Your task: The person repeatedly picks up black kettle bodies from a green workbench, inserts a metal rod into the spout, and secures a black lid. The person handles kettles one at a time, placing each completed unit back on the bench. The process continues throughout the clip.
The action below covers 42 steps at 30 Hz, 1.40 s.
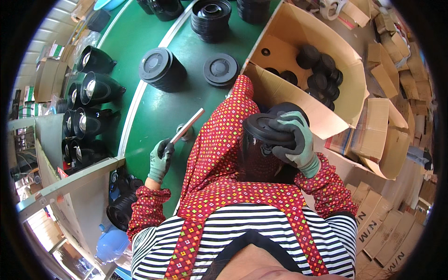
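Observation:
My left hand (161,159), in a grey-green work glove, is closed round one end of a slim, straight, pale bar (187,125) with a brownish side. The bar tilts up to the right above the green tabletop (149,119). Its exact kind I cannot make out. My right hand (297,140), gloved alike, grips a round black plastic lid (266,128) by its right edge, fingers over the top and thumb at the side. The lid is above my lap, over more dark, glossy pieces (261,163), partly hidden beneath it.
A stack of black lids (163,70) and a lower pile (220,70) stand on the table ahead. Another tall stack (211,21) is farther back. Black cone-shaped housings (100,88) line the left. An open carton (345,74) with loose black parts stands at the right, beyond it more cartons (382,135).

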### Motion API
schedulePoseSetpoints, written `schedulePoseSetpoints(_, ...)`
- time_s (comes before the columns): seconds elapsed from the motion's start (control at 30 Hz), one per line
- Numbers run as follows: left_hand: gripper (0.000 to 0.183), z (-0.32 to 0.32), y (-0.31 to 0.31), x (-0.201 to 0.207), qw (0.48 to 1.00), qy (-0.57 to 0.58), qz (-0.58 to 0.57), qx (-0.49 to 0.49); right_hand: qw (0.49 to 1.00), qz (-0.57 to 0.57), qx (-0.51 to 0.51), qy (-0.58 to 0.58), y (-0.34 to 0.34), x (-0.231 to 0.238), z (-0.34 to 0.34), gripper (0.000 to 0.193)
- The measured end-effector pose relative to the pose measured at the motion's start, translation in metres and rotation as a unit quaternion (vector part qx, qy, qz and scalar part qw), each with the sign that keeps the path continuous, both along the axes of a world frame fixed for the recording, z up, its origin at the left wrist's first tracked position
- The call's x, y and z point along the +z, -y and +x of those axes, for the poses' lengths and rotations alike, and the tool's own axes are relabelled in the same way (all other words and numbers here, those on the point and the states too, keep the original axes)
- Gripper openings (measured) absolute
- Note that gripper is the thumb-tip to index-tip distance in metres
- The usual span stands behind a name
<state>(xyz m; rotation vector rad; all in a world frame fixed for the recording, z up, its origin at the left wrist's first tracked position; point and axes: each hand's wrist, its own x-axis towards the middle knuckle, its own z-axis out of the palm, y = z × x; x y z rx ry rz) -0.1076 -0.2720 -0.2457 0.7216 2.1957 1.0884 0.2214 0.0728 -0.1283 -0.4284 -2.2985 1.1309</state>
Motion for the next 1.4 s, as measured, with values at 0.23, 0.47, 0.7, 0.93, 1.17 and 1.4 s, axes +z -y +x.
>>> schedulePoseSetpoints(0.23, 0.104, 0.037, -0.076, 0.108, 0.954, -0.199, 0.106, -0.199, 0.952, -0.245, -0.146, -0.111, -0.030, 0.029, -0.043, 0.025)
schedulePoseSetpoints(0.47, 0.042, 0.015, -0.156, 0.177, 0.915, -0.015, 0.322, -0.242, 0.922, -0.329, -0.029, -0.204, -0.065, 0.002, -0.128, 0.048)
schedulePoseSetpoints(0.7, 0.032, -0.151, -0.225, 0.177, 0.927, -0.052, 0.369, 0.037, 0.916, -0.348, -0.136, -0.143, -0.051, -0.001, -0.161, 0.048)
schedulePoseSetpoints(0.93, 0.045, -0.331, -0.280, 0.080, 0.953, -0.130, 0.179, 0.206, 0.892, -0.429, -0.138, -0.029, -0.040, -0.063, -0.157, 0.049)
schedulePoseSetpoints(1.17, 0.086, -0.344, -0.315, 0.080, 0.941, -0.265, -0.019, 0.210, 0.871, -0.458, -0.179, -0.002, -0.052, -0.080, -0.155, 0.045)
schedulePoseSetpoints(1.4, 0.067, -0.462, -0.243, 0.116, 0.841, -0.348, -0.369, 0.187, 0.901, -0.410, -0.122, 0.068, -0.051, -0.079, -0.167, 0.043)
